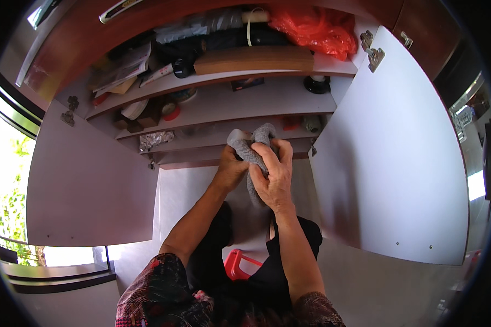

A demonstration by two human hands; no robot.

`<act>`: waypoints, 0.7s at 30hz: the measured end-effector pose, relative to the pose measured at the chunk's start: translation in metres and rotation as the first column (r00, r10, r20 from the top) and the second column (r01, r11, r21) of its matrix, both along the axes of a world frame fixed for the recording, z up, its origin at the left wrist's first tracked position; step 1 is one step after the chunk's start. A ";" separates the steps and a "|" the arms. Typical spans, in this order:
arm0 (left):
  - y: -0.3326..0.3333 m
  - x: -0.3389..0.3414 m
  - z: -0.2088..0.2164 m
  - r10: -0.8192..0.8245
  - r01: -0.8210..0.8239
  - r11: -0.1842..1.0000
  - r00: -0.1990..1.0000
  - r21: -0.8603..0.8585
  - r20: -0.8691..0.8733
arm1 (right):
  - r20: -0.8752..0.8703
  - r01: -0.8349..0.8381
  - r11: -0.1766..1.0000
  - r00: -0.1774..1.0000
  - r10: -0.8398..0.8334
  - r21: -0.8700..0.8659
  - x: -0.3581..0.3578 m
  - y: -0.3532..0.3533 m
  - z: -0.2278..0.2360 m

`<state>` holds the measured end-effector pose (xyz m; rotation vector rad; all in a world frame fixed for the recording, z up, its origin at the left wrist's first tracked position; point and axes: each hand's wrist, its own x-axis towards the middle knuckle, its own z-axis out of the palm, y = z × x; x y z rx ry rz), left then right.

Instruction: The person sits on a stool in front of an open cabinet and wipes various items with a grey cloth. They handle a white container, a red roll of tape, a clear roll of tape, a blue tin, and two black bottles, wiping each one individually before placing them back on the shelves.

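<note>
Both hands meet in front of an open cupboard, wringing or bunching a grey cloth [252, 152]. The right hand [274, 173] is curled tight around the cloth's middle, fingers wrapped over it. The left hand [232, 169] grips the same cloth from the other side, fingers closed behind it and mostly hidden. The cloth's upper end loops above the knuckles, and its tail hangs below the right palm.

Behind the hands, 2 white cupboard doors [398, 163] stand swung open. The shelves [245, 103] hold a long wooden board [253, 59], an orange plastic bag [313, 30], papers [123, 68] and crumpled foil [155, 140]. A red stool [237, 264] shows below, between the forearms.
</note>
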<state>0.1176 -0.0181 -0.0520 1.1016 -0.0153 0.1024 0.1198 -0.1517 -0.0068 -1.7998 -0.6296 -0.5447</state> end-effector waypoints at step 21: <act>-0.006 -0.025 -0.002 0.159 -0.146 0.984 0.978 0.105 -0.133 | -0.482 -0.131 0.940 0.831 0.277 0.314 0.008 0.006 -0.008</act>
